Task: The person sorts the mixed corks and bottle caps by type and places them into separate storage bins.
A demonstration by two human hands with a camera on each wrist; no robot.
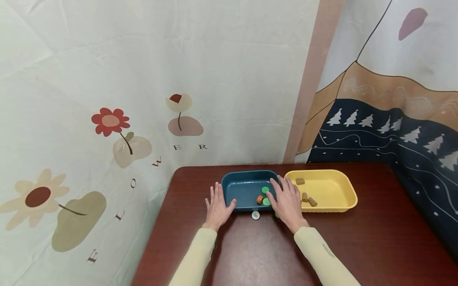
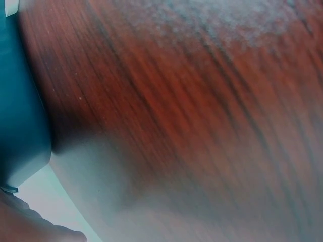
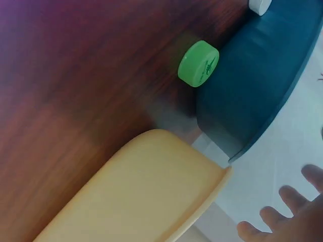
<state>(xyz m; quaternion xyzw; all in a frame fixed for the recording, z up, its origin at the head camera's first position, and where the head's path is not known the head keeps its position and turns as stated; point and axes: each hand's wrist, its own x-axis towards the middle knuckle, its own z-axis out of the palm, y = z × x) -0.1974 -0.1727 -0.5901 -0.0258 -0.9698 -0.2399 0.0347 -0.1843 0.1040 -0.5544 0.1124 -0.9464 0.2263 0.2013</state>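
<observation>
Watching both hands bracket the blue tray [image 1: 247, 186], I see the left hand [image 1: 218, 206] flat on the worktop [image 1: 257, 254] with straight fingers [image 1: 217, 192] against the tray's left end; the right hand [image 1: 286, 200] lies open too, fingers [image 1: 279, 186] spread over the right rim, holding nothing. Inside the tray sit two green caps [image 1: 265, 190] and an orange cap [image 1: 259, 199]; a white cap [image 1: 255, 215] lies on the worktop just in front of it, and the right wrist view shows another green cap [image 3: 198, 64] touching the tray's outer wall. The yellow tray [image 1: 332, 204] stands just beside the blue one, with brown pieces [image 1: 312, 201] in it.

My worry is the loose caps; any shove of the blue tray would, I judge, knock the outside green cap rolling, likely towards the gap between the trays; the white cap could skid towards the near edge. The right palm hides that green cap from the head view, so I might miss it; a sideways push could also bump the yellow tray.
</observation>
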